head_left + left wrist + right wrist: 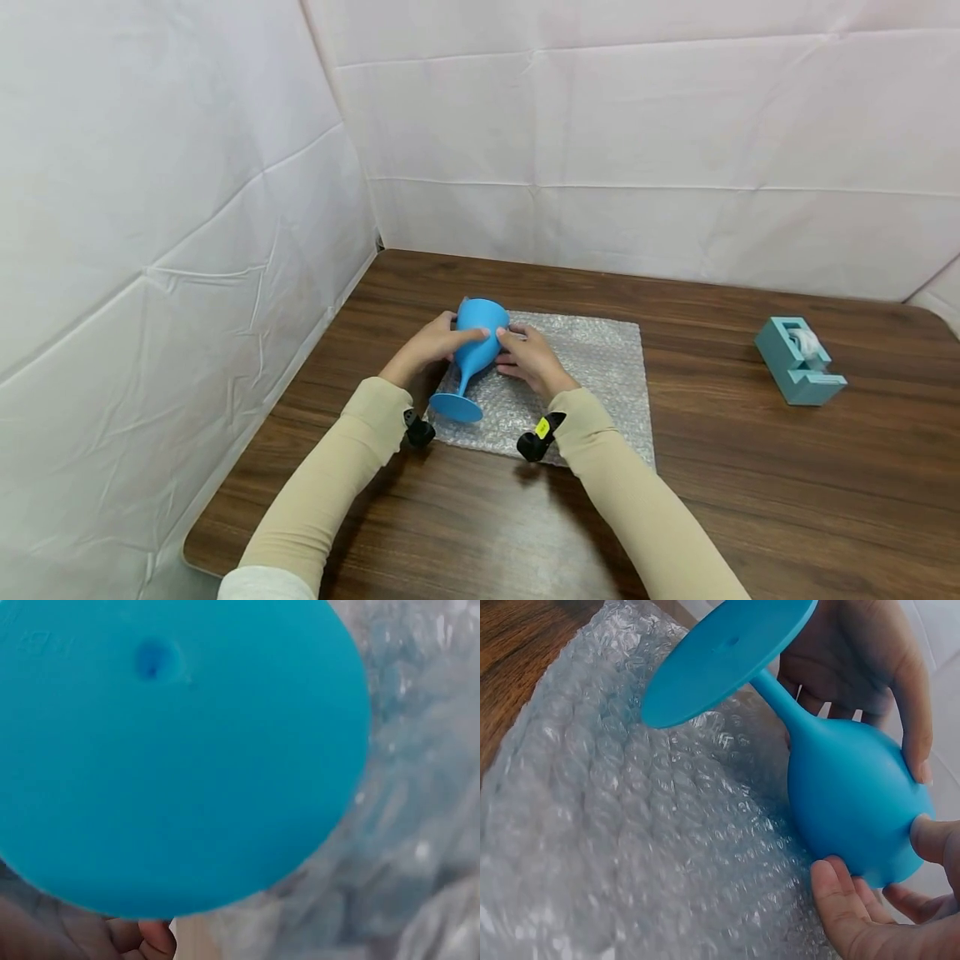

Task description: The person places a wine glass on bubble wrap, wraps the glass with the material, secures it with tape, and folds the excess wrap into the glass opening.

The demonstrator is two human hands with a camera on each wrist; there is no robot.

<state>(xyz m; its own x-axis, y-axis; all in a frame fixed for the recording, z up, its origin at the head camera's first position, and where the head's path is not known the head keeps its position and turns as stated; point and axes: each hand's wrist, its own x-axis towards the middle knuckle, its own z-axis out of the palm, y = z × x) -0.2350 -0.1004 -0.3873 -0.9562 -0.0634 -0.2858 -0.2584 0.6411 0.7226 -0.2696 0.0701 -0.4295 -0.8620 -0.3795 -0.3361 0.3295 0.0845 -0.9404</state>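
Note:
A blue plastic goblet (476, 354) leans over a sheet of bubble wrap (600, 358), its bowl pointing away and its round foot toward me. My left hand (437, 342) grips the bowl from the left, thumb across its side. From the right, my right hand (534, 360) holds the same bowl between thumb and fingers, as the right wrist view also shows near the rim of the goblet (855, 795). In the left wrist view the flat underside of the goblet's foot (180, 772) covers most of the picture and hides much of the left hand (97, 934).
To the right on the brown wooden table (750, 467) stands a teal tape dispenser (798, 367) with a roll of tape (806, 342). White cloth walls (637, 133) rise behind the table and along its left side.

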